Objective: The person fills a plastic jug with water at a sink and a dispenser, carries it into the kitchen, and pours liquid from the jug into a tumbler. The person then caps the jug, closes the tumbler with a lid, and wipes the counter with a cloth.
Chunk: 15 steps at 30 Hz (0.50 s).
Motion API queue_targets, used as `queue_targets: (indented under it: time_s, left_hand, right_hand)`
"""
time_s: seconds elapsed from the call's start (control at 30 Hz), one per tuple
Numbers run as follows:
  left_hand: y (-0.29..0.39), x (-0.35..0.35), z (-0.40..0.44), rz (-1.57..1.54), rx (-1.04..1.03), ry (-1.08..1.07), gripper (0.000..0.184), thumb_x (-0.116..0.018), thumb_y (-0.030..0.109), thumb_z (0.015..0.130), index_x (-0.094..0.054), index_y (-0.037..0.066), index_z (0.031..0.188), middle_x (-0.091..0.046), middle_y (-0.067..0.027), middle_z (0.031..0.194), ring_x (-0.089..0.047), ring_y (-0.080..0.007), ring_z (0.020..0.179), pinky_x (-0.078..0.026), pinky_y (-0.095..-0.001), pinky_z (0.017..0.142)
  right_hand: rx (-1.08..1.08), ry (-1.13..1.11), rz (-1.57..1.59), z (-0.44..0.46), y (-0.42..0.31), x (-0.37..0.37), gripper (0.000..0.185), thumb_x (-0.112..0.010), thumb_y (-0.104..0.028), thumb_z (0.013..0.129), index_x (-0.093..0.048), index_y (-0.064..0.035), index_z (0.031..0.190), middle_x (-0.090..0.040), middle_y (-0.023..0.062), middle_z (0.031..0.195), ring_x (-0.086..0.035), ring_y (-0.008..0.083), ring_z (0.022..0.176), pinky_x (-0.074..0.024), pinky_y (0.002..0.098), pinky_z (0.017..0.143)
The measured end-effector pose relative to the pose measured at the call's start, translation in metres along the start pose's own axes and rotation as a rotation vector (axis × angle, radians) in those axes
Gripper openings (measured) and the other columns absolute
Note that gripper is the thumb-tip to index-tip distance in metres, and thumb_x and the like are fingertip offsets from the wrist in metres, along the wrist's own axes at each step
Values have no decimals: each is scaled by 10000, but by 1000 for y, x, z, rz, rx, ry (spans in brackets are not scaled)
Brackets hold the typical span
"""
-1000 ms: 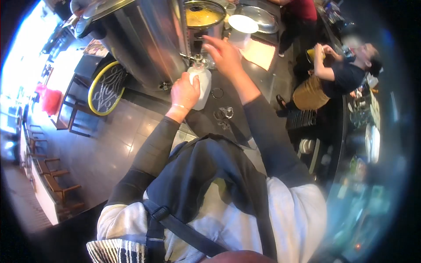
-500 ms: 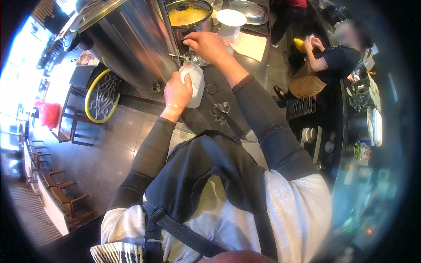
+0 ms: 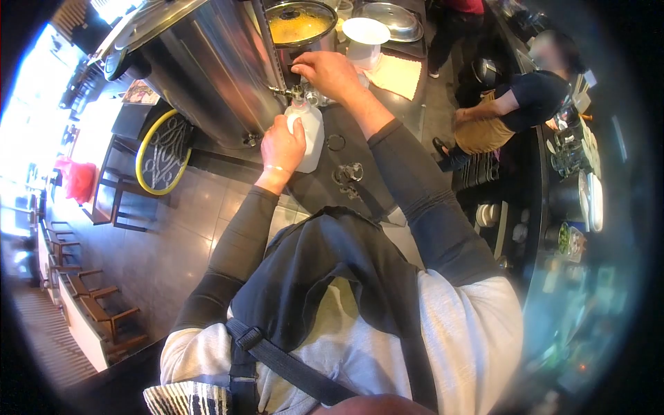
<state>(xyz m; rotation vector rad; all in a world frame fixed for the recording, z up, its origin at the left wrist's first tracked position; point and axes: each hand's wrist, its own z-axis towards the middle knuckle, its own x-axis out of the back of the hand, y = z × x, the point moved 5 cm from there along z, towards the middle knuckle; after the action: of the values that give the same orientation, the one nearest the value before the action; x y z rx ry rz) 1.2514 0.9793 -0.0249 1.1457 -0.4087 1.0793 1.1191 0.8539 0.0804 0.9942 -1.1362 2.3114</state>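
Note:
My left hand is wrapped round a white plastic bottle, held nearly upright on the dark counter. The bottle's mouth sits right under the metal tap of a tall stainless steel urn. Above the tap, my right hand has its fingertips closed on what looks like the tap's lever, mostly hidden by the fingers. Whether liquid runs into the bottle cannot be made out. Clear plastic pieces and a dark ring lie on the counter right of the bottle.
Behind my right hand stands a glass-lidded pot with yellow contents. A white-lidded container, a cloth and a metal lid are beside it. A co-worker stands on the right; chairs are at lower left.
Both my hands keep their places on the bottle and at the tap. The co-worker on the right has lowered their hands, and the yellow item they held no longer shows.

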Motion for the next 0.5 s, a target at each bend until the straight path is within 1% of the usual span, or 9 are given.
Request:
queue_targets:
  time_s: [0.27, 0.33, 0.5]
  left_hand:
    - [1, 0, 0, -1, -8, 8, 355, -619, 348, 1007, -582, -3, 975, -693, -296, 831, -685, -508, 811, -536, -600, 734]
    - [0, 0, -1, 21, -1, 9, 351, -622, 346, 1004, -581, -2, 976, -692, -297, 830, -684, -508, 809, -536, -600, 733]
    - [0, 0, -1, 21, -12, 9, 353, -622, 347, 1004, -575, -2, 980, -693, -298, 828, -684, -508, 809, -536, -600, 732]
  right_hand:
    - [19, 7, -11, -1, -3, 4, 335, -687, -460, 960, -806, -183, 1108, -782, 122, 1003, -731, 368, 981, -562, 509, 858]
    - [20, 7, -23, -1, -4, 4, 337, -697, -452, 958, -803, -176, 1121, -782, 116, 978, -732, 358, 947, -571, 483, 840]
    - [32, 13, -13, -1, -4, 4, 331, -695, -446, 960, -804, -172, 1112, -781, 117, 974, -732, 359, 946, -571, 483, 836]
